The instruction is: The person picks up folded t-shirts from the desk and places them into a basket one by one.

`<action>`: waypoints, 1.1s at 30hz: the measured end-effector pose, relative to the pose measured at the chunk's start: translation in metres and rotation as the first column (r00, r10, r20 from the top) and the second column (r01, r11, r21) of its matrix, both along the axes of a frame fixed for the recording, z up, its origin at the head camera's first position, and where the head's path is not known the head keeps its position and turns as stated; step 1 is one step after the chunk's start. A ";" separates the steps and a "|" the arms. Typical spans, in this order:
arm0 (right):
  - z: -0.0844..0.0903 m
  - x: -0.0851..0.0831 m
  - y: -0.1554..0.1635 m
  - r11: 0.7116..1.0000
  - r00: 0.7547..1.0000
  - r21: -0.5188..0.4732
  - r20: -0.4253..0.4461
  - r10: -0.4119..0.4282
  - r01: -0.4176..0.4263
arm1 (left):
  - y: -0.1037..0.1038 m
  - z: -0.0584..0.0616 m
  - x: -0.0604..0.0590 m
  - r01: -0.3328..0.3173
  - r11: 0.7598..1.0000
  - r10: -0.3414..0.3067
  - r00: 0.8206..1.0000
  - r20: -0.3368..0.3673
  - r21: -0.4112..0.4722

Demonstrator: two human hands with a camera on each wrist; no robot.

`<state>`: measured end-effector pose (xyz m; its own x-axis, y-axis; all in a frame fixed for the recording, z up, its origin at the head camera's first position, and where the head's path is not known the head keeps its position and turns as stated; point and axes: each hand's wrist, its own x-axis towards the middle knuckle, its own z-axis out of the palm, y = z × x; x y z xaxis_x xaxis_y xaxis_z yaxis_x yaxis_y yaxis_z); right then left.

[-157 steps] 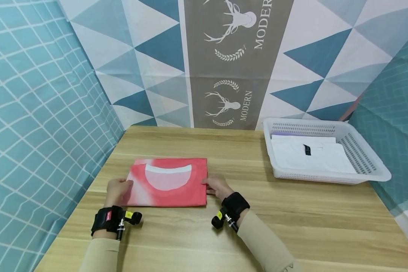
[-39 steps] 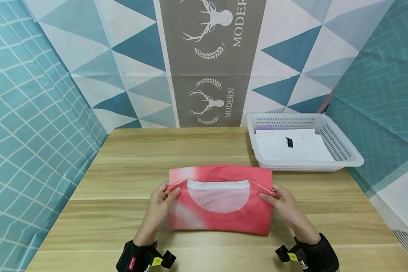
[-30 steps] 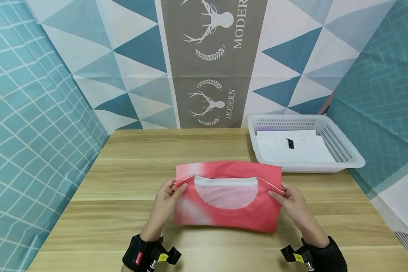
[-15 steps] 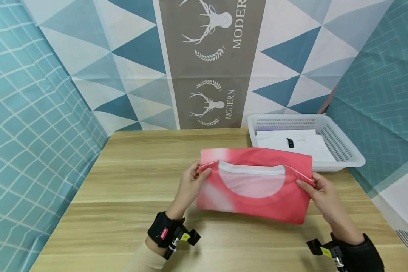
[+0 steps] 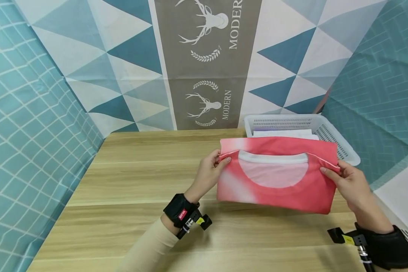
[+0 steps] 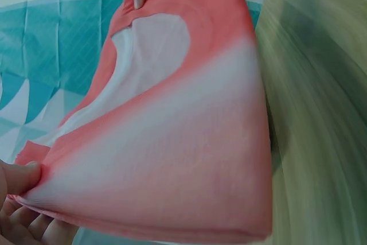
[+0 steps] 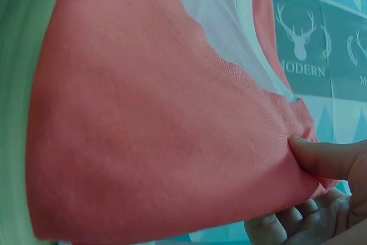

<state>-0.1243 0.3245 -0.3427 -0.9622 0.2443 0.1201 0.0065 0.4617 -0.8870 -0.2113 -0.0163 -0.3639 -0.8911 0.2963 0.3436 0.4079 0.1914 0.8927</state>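
A folded red T-shirt [image 5: 278, 196] with a pale fade and a white-banded round neckline hangs between both hands above the table. My left hand [image 5: 209, 172] pinches its left side near the shoulder, thumb on the front. On the opposite side my right hand [image 5: 355, 185] grips the shirt the same way. Fingers of both hands behind the cloth are partly hidden. In the left wrist view the shirt [image 6: 172, 153] stands clear of the wood. The right wrist view shows the thumb pressing into the red cloth [image 7: 143, 130]. Behind the shirt is a white basket [image 5: 282, 122], its front covered.
White folded cloth [image 5: 292, 133] lies in the basket, with a purple edge behind it. The wooden table [image 5: 129, 181] stretches left and in front. Patterned sheets [image 5: 129, 75] stand along the back and sides.
The shirt first lay flat at the left of the table. Both hands picked it up and carried it right and away from me, up to the basket, whose front it now covers.
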 end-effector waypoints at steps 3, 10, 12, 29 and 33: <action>0.009 -0.006 0.009 0.999 1.000 0.047 0.016 -0.017 0.016 | 0.008 0.004 -0.004 0.012 1.000 -0.012 1.000 -0.018 -0.011; 0.032 -0.021 0.034 0.989 0.994 0.133 0.080 -0.076 0.065 | 0.030 0.023 -0.018 0.043 0.997 -0.046 0.998 -0.049 -0.060; 0.041 -0.025 0.038 0.986 0.991 0.149 0.102 -0.091 0.075 | 0.038 0.028 -0.024 0.036 0.996 -0.040 0.997 -0.060 -0.078; 0.076 -0.067 0.072 0.961 0.960 0.243 0.211 -0.185 0.132 | 0.086 0.060 -0.058 0.044 0.991 -0.044 0.999 0.001 -0.128; 0.083 -0.075 0.078 0.955 0.957 0.263 0.212 -0.199 0.140 | 0.098 0.066 -0.065 0.028 0.988 -0.028 1.000 0.003 -0.152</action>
